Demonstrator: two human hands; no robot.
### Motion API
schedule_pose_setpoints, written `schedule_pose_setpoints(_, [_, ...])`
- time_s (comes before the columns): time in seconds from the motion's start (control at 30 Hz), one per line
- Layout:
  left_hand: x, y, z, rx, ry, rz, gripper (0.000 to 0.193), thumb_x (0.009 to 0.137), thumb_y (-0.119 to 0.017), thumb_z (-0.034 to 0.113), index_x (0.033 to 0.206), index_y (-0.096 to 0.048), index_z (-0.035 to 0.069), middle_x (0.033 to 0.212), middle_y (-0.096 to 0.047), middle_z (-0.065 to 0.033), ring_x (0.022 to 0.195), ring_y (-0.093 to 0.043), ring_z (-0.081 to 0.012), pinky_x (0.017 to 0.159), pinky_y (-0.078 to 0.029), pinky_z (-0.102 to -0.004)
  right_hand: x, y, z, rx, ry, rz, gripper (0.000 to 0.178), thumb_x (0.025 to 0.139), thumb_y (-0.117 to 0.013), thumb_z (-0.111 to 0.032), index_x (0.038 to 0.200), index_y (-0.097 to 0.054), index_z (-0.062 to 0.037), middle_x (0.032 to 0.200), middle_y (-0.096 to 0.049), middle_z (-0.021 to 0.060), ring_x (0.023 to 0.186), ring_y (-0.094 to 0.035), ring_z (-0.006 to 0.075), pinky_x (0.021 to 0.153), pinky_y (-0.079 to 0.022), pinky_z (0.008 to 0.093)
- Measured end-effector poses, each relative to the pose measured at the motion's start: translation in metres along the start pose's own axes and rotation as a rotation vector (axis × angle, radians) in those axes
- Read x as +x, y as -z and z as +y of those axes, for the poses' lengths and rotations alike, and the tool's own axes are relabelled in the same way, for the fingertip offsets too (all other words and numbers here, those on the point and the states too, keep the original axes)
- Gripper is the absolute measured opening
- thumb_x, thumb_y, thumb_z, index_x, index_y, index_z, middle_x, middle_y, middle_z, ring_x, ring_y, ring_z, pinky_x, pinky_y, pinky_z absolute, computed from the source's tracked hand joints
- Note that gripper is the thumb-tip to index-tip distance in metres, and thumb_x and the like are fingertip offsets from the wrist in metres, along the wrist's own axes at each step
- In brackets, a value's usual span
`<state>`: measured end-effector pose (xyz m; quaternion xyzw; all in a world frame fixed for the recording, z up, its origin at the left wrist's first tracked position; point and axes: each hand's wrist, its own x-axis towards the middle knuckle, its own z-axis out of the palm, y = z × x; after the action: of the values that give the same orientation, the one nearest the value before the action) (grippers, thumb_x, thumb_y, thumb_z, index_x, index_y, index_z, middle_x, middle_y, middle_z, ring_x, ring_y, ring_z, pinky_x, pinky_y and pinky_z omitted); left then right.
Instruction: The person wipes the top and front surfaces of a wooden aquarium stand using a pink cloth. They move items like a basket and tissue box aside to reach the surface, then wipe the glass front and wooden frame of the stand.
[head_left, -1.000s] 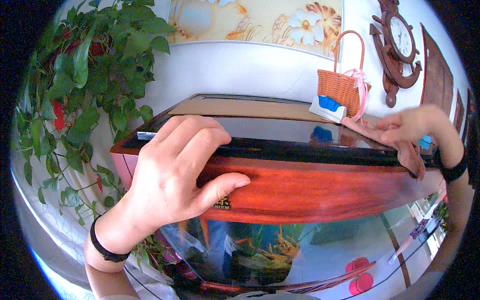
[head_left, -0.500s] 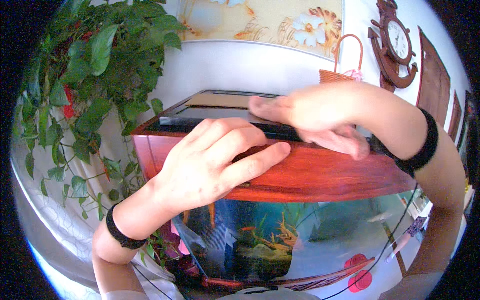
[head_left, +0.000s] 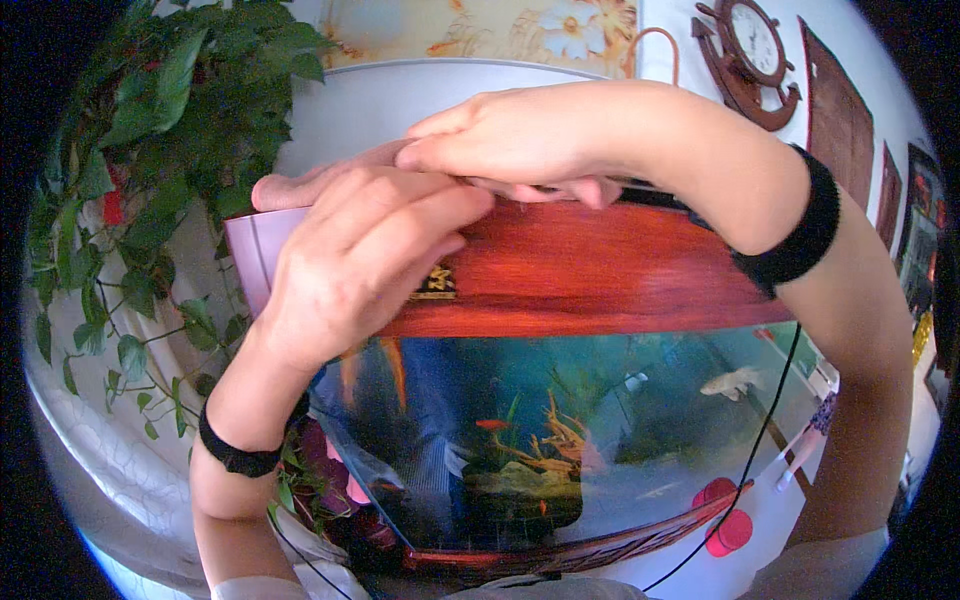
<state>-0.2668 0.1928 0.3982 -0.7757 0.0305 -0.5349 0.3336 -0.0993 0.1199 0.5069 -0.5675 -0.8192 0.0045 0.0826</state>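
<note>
The right hand (head_left: 500, 140) lies over a pinkish cloth (head_left: 325, 178), its fingers partly hidden; whether its grip pinches or only presses cannot be told. The cloth is at the top of the fish tank (head_left: 640, 440), extending leftward behind the left hand (head_left: 350, 255). The left grip is loosely bent before the red-brown wooden hood (head_left: 600, 255); any contact cannot be told. Below, a pale fish (head_left: 732, 382) hangs behind glass. Outward: a leafy plant (head_left: 150, 120) at left, an anchor-shaped clock (head_left: 755, 42) upper right.
</note>
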Motion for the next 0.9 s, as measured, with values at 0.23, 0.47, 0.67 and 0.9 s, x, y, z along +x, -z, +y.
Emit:
schedule_pose_setpoints(0.23, [0.002, 0.006, 0.001, 0.059, 0.116, -0.024, 0.05, 0.07, -0.083, 0.008, 0.115, -0.064, 0.007, 0.109, -0.061, -0.0133, 0.096, -0.061, -0.0299, 0.081, -0.053, -0.036, -0.095, 0.005, 0.072, 0.117, -0.153, 0.068, 0.044, 0.103, -0.043, -0.037, 0.138, -0.047, -0.0111, 0.049, -0.045, -0.0009, 0.035, -0.047, 0.0112, 0.031, -0.045, 0.0259])
schedule_pose_setpoints(0.47, [-0.006, 0.006, 0.024, 0.161, 0.166, -0.078, 0.044, 0.076, -0.076, 0.004, 0.118, -0.063, 0.005, 0.113, -0.06, -0.0151, 0.102, -0.06, -0.0309, 0.088, -0.049, -0.0369, -0.21, -0.013, 0.17, 0.281, -0.476, 0.33, 0.037, 0.104, -0.045, -0.026, 0.136, -0.049, -0.0086, 0.064, -0.061, 0.0088, 0.052, -0.061, 0.0183, 0.046, -0.054, 0.0303])
schedule_pose_setpoints(0.67, [-0.01, 0.008, 0.027, 0.285, 0.245, -0.137, 0.032, 0.091, -0.063, 0.019, 0.119, -0.063, 0.004, 0.115, -0.059, -0.0178, 0.106, -0.057, -0.0338, 0.095, -0.045, -0.0398, -0.205, -0.057, 0.194, -0.569, -0.144, 0.842, 0.025, 0.097, -0.052, -0.016, 0.117, -0.064, -0.0059, 0.131, -0.055, 0.0169, 0.124, -0.05, 0.0325, 0.106, -0.043, 0.0393])
schedule_pose_setpoints(0.9, [0.016, -0.022, 0.063, 0.277, 0.502, -0.106, 0.031, 0.103, -0.049, 0.026, 0.117, -0.062, 0.002, 0.108, -0.063, -0.0136, 0.103, -0.057, -0.0285, 0.094, -0.043, -0.038, -0.167, -0.085, 0.181, -0.333, 0.358, 0.941, 0.036, 0.092, -0.057, -0.013, 0.128, -0.056, -0.014, 0.106, -0.063, 0.0125, 0.101, -0.061, 0.0317, 0.091, -0.051, 0.0428])
